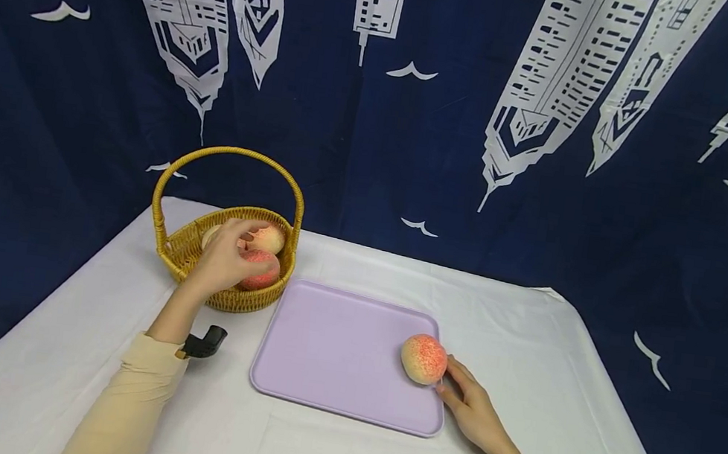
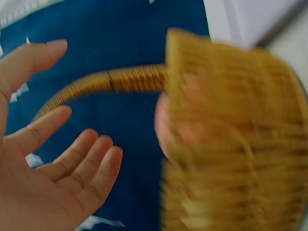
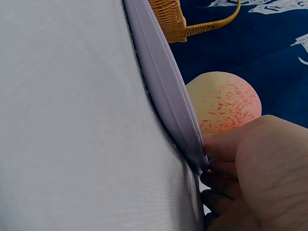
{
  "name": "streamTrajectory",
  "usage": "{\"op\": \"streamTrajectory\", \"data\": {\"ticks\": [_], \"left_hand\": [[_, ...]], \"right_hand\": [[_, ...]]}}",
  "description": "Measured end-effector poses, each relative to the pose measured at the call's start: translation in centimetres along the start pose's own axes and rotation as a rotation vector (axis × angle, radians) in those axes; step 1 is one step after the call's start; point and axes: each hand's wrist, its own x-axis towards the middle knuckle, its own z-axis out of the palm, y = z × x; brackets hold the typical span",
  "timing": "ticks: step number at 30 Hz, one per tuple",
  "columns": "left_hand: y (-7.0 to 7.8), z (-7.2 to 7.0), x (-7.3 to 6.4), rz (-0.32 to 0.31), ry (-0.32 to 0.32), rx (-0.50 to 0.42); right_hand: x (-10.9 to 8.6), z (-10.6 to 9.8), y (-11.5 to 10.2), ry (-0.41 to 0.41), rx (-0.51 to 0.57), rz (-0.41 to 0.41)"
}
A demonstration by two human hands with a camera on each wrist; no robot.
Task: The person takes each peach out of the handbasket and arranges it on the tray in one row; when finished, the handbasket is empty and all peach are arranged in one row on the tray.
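My left hand reaches over a wicker basket, its thumb and fingers spread around a reddish peach. In the left wrist view, the left hand shows parted fingers and holds nothing. A second peach lies behind in the basket; another pale one is partly hidden by the hand. A red and yellow peach sits near the right edge of a lilac tray. Beside that peach, my right hand rests at the tray's rim, fingers loosely bent. The right wrist view shows its thumb by the rim.
The basket's tall arched handle rises above the left hand. A white cloth covers the table. Behind it hangs a dark blue curtain with white buildings. A black wrist device is on the left wrist.
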Motion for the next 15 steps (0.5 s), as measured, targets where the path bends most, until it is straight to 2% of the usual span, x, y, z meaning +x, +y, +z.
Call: {"op": "streamTrajectory", "data": {"ticks": [3,7,12,15], "left_hand": [[-1.9,-0.8,0.1,-0.068,-0.043,-0.056],[-3.6,-0.8,0.2,-0.101,-0.084,-0.058],[-4.9,-0.1,0.4,-0.131,-0.13,-0.026],[-5.2,0.3,0.6,-0.153,-0.132,0.003]], "right_hand": [[0.0,0.0,0.0,0.0,0.006,-0.004],[0.0,0.0,0.0,-0.003,0.012,-0.002],[-0.1,-0.1,-0.2,-0.001,0.013,0.002],[-0.1,-0.1,-0.2,0.003,0.007,0.001]]}}
